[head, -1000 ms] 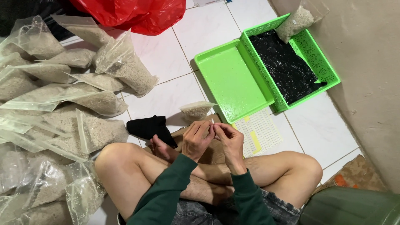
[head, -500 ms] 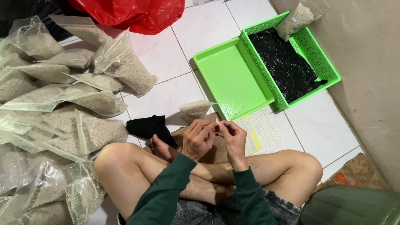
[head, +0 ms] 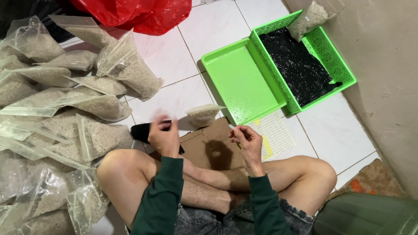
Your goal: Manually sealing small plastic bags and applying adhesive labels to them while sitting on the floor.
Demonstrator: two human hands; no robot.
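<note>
the 2 hands have just parted: the left hand (head: 163, 137) (blurred, grip unclear) swings toward the black pouch (head: 141, 131), the right hand (head: 246, 138) stays pinched on a small white sticker (head: 230, 126).

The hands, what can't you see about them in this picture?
- Left hand, head view: motion blur smears its fingers.
- Right hand: the pinched bit is too small to identify.
- Black thing: partly hidden behind the left hand.
- Clear bags: cut off by the left edge.
</note>
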